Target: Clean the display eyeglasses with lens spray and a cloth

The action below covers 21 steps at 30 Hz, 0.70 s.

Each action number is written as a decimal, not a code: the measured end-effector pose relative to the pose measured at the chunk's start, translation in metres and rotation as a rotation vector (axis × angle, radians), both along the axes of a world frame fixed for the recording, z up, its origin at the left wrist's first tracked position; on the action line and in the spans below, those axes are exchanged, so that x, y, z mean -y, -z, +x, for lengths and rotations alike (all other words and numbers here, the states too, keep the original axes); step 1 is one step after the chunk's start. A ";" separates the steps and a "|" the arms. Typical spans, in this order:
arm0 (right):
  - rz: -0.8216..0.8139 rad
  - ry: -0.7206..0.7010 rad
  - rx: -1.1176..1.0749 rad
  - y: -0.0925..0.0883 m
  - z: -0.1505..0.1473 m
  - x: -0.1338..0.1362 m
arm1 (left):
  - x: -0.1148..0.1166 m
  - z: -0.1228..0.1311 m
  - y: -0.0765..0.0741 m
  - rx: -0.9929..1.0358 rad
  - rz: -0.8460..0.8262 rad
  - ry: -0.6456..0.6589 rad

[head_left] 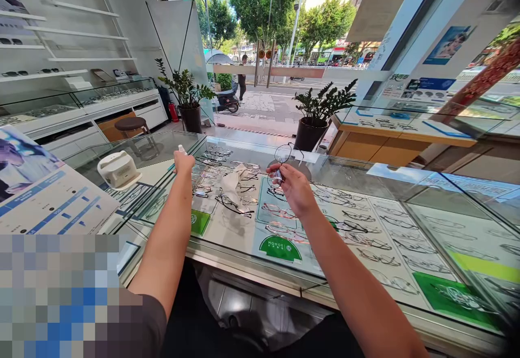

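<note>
My left hand [184, 162] is stretched out over the glass counter [244, 258], its fingers closed around a small bottle with a white top [181, 150]. My fingers hide most of that bottle. On the other side, my right hand [296, 184] grips a pair of thin-rimmed eyeglasses [283, 154], raised above the counter. One round lens stands up over the fingers; the other is partly behind them. Between the hands, a crumpled pale cloth [233, 186] lies on the glass top. Under the glass, rows of eyeglass frames [235, 206] are on display.
At the left stand a white box-shaped device [118, 168] and a printed board [49, 195]. Beyond the counter are two potted plants [311, 130] [190, 117], a round stool [130, 125] and glass doors [264, 65]. Another display case [400, 141] stands at the right.
</note>
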State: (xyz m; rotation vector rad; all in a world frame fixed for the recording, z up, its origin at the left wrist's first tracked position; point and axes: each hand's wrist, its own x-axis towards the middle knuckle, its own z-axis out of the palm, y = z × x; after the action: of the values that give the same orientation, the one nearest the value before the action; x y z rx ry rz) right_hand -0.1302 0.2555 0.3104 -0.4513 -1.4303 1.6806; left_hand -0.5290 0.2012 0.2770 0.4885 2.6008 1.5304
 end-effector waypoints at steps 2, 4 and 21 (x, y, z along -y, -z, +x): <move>-0.005 0.001 -0.007 0.000 0.000 0.000 | 0.001 0.006 -0.006 0.050 -0.019 -0.088; -0.011 0.003 -0.013 -0.001 0.000 0.000 | 0.002 0.015 -0.015 0.066 -0.026 -0.164; -0.013 0.020 -0.018 -0.003 0.001 -0.002 | -0.015 0.160 -0.023 -0.597 -0.337 0.729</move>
State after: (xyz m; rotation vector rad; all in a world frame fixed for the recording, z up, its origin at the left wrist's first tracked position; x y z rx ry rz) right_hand -0.1293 0.2572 0.3134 -0.4546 -1.3986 1.6749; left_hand -0.3690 0.2159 0.2999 1.8083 2.4688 0.7599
